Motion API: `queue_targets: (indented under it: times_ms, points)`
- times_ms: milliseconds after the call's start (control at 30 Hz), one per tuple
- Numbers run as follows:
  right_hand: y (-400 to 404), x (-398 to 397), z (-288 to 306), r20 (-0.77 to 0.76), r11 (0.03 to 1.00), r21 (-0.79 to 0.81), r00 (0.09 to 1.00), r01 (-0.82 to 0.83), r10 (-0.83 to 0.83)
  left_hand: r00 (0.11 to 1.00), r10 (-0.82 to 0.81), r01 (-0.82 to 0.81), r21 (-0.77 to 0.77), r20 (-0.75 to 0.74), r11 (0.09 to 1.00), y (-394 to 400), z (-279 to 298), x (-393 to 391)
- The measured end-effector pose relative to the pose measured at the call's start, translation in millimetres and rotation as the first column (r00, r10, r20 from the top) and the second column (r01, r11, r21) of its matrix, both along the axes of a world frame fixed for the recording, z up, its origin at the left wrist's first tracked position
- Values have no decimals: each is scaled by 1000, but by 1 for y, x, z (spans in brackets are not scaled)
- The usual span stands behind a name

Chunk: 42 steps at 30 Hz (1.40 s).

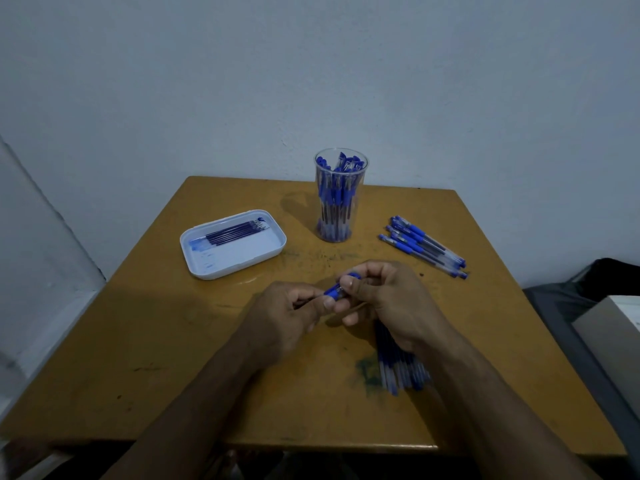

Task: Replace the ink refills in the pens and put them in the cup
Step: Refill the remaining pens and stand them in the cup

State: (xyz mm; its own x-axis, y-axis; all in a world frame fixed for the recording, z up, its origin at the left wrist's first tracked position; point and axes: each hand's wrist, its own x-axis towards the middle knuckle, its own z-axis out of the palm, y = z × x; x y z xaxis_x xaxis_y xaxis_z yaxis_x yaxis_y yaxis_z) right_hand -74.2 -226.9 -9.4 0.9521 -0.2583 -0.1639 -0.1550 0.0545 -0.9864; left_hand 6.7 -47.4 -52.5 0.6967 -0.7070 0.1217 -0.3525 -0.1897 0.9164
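Both hands meet over the table (pixel 145 341) centre, w/ one pen (pixel 334 291) between them. Left hand (pixel 289 315) pinches the lower-left end, thumb and fingers curled round it; right hand (pixel 384 299) grips the upper-right end, fingers curled, thumb on the blue grip section. Pen's long axis runs approx 8 o'clock to 2 o'clock, nearly level; only the blue middle shows, so can't tell which end is the tip.

Clear cup (pixel 340 195) stands upright at 12 o'clock from the hands, near the table's far edge, packed w/ blue pens standing on end; too many overlapping to count.

At 2 o'clock, a loose group of pens (pixel 420 244) lies flat on the table, approx 5, axes running 10 to 4 o'clock, blue grips toward the cup side.

At 10 o'clock, a white tray (pixel 239 263) holds approx 5 dark refills (pixel 232 231) lying side by side, metal tips pointing toward 2 o'clock.

At 5 o'clock, partly under the right wrist, a bundle of refills (pixel 398 365) lies roughly 12 to 6 o'clock; blurred, count unclear.
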Motion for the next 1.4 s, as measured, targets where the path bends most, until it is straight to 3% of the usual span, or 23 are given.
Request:
queue_targets:
  times_ms: [267,700,800,867,900,967,1033,1267,1400]
  points:
    - [-3,-1,0,16,999,-18,999,-44,45,999,-37,37,-21,8,999,0,-1,3]
    - [-3,-5,5,33,988,156,999,-2,-3,999,-17,18,9,-30,1000,-1,-1,5]
    - [0,-3,4,72,995,72,995,64,-69,998,63,-64,-46,-31,997,-2,0,1]
    - [0,-1,-2,140,975,-129,977,179,-161,984,168,-173,-99,-63,980,-2,1,-1]
    - [-1,1,-5,182,922,-301,964,244,-196,973,208,-220,-138,-100,966,-1,1,-1]
    - [-2,3,-10,224,722,-632,958,282,-179,945,271,-308,-212,-184,928,1,2,0]
    - [5,2,-10,169,557,-807,980,197,-101,923,328,-368,-218,-199,904,3,1,4]
    - [29,-2,-6,-53,261,-964,998,-46,-21,933,359,-357,-162,-17,920,5,0,2]
    - [31,1,-5,-122,156,-980,992,-122,14,928,368,-373,-147,-59,916,2,0,0]
